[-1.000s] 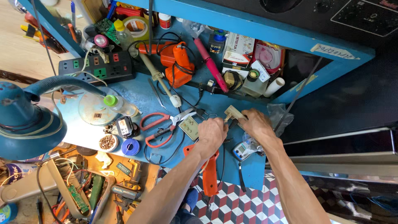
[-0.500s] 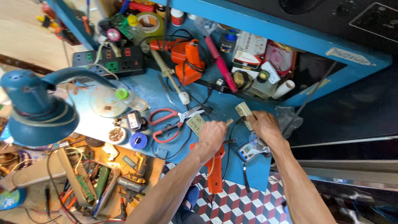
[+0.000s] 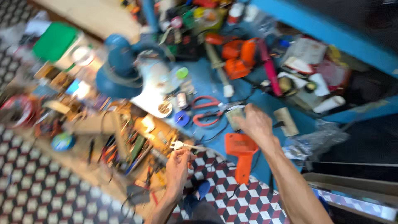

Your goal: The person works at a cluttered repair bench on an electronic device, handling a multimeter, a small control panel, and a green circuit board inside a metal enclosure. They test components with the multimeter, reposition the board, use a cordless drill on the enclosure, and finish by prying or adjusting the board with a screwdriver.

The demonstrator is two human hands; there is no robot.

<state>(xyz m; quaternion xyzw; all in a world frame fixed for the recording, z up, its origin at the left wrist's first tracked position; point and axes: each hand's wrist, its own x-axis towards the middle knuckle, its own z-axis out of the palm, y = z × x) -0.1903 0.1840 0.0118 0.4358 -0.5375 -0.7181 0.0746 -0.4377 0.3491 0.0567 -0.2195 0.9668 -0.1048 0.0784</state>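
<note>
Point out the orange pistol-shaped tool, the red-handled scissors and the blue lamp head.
orange pistol-shaped tool (image 3: pixel 241 149), head view, on its body.
red-handled scissors (image 3: pixel 205 111), head view, between the handle loops.
blue lamp head (image 3: pixel 118 68), head view, on the dome.

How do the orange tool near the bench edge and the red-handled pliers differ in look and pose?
The orange tool is one solid blocky body; the red-handled pliers have two thin looped handles, spread apart. The orange tool hangs over the bench edge; the red-handled pliers lie fully on the bench. Neither is held.
</note>
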